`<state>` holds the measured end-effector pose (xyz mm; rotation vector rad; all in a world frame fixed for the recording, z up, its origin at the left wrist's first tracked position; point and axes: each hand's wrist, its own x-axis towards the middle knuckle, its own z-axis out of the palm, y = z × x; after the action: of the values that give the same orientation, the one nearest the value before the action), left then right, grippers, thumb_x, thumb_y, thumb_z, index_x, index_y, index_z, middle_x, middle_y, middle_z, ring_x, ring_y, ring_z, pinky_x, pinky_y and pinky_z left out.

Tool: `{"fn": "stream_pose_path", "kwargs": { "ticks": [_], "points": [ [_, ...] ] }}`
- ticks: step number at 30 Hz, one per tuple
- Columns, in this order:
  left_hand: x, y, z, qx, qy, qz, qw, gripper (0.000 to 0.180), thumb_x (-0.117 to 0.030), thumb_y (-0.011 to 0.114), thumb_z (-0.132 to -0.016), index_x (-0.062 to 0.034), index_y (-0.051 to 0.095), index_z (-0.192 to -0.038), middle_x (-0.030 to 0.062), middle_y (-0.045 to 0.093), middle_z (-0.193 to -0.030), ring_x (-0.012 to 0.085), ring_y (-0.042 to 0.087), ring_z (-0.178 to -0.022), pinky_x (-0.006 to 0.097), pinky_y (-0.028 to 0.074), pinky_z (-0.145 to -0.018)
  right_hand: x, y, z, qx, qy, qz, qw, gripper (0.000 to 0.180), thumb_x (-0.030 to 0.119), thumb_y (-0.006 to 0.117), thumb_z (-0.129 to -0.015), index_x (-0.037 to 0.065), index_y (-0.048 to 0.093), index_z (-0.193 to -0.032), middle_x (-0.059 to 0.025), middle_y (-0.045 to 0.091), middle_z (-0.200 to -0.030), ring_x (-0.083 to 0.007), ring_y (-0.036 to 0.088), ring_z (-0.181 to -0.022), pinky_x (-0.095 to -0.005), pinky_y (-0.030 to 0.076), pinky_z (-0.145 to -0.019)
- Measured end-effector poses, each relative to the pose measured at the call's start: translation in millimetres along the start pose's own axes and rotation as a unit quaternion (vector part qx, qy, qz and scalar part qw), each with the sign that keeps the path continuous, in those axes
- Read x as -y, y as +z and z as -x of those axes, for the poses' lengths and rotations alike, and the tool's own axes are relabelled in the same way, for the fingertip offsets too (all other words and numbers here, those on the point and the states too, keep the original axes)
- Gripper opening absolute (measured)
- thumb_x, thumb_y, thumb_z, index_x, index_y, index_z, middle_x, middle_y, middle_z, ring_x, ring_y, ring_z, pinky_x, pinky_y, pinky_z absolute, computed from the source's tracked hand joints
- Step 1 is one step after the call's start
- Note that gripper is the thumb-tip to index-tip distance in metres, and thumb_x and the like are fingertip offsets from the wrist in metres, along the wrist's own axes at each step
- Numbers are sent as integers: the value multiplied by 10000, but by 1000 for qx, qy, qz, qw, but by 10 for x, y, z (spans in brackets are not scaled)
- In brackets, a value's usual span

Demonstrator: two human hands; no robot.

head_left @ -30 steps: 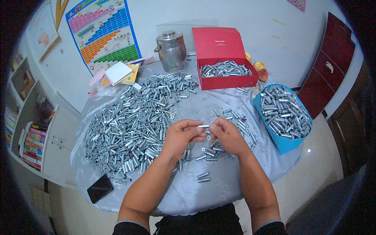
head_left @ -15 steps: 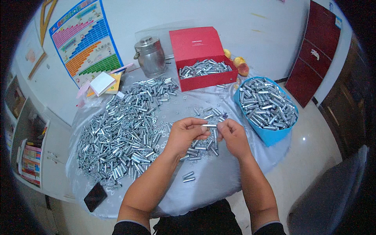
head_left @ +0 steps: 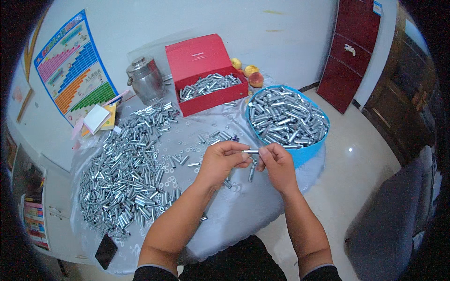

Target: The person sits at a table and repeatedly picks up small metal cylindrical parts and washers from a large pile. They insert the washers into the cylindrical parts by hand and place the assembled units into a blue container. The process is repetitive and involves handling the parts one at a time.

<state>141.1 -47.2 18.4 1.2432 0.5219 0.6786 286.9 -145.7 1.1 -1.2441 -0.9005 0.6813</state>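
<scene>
I hold a small metal sleeve [head_left: 250, 151] between my two hands, just above the near middle of the table [head_left: 243, 215]. My left hand [head_left: 220, 161] pinches its left end with thumb and forefinger, and my right hand [head_left: 277, 164] pinches its right end the same way; both are closed on it, the other fingers curled. The sleeve's long axis runs left to right, level, so each hand sits at one end and neither is clearly nearer.

To the left lies a broad heap of loose sleeves [head_left: 126, 173], spread from the near left toward the far middle. A blue basin [head_left: 309, 152] full of the same parts stands just to the right of my right hand. Beyond the hands, an open red box [head_left: 206, 70] with its lid standing up holds more of them. A metal canister [head_left: 145, 79] stands left of the box, and peaches [head_left: 251, 75] lie to its right.

On the far-left wall hangs a tall rectangular chart [head_left: 75, 75] with coloured bands in pink, blue, orange and green. Near it on the table lie white and yellow paper pads [head_left: 99, 118]. A dark phone [head_left: 106, 250] rests at the near-left table edge.
</scene>
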Motion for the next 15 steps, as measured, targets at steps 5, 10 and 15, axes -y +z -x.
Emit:
{"fn": "stream_pose_path", "kwargs": {
  "ticks": [5,10,15],
  "points": [
    [-14,237,-188,52,8,-28,998,209,-10,653,-859,42,656,-1061,133,697,-922,190,685,-819,308,573,-740,63,-301,-6,-46,58,24,997,165,162,605,-938,15,615,-862,1,590,-708,-64,525,-608,-223,424,-547],
    [-20,449,-476,67,91,-121,986,216,-51,675,-848,7,688,-1056,93,707,-915,148,668,-818,281,539,-728,296,-458,-89,-123,-17,44,991,144,125,668,-889,8,665,-974,6,621,-776,-52,533,-661,-209,430,-586],
    [-28,669,-693,17,264,-347,900,193,-118,710,-814,-41,721,-990,94,714,-908,181,658,-821,327,507,-740,328,-664,-217,-184,-117,195,956,183,119,653,-879,10,678,-1024,-77,663,-876,-125,595,-755,-263,479,-690]
  ]
}}
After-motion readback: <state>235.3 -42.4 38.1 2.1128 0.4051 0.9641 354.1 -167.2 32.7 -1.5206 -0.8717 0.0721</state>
